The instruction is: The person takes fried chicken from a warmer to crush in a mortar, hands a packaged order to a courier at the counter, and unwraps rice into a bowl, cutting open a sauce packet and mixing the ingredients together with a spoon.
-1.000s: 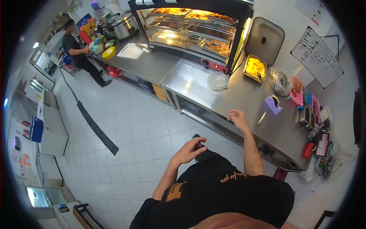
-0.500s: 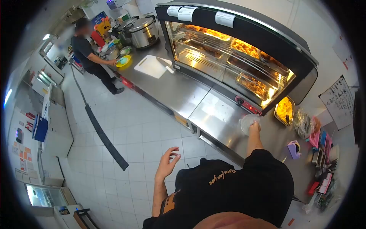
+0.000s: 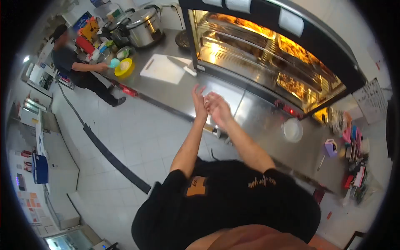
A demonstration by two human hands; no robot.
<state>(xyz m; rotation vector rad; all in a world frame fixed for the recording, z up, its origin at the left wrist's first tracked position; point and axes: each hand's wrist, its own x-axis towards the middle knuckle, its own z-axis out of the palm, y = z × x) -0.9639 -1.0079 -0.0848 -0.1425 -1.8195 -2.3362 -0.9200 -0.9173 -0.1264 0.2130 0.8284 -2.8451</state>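
My left hand (image 3: 200,102) is raised in front of the steel counter (image 3: 166,89), its fingers apart and pointing up. Touching or very close to it is my right hand (image 3: 217,109), with bent fingers; whether anything is between the two hands is too blurred to tell. Behind them a white cutting board (image 3: 164,70) lies on the counter with a knife (image 3: 181,65) across its right side. A round clear container (image 3: 292,130) stands on the counter to the right, away from both hands.
A lit glass warming cabinet (image 3: 266,54) holds trays of food. A large steel cooker (image 3: 142,27) stands at the back left. Another person (image 3: 68,62) stands at the counter's far end by a yellow bowl (image 3: 124,68). A purple tape dispenser (image 3: 330,147) sits at right.
My right hand has let go of the round container and moved left to my left hand, which has risen over the counter edge. The view has shifted.
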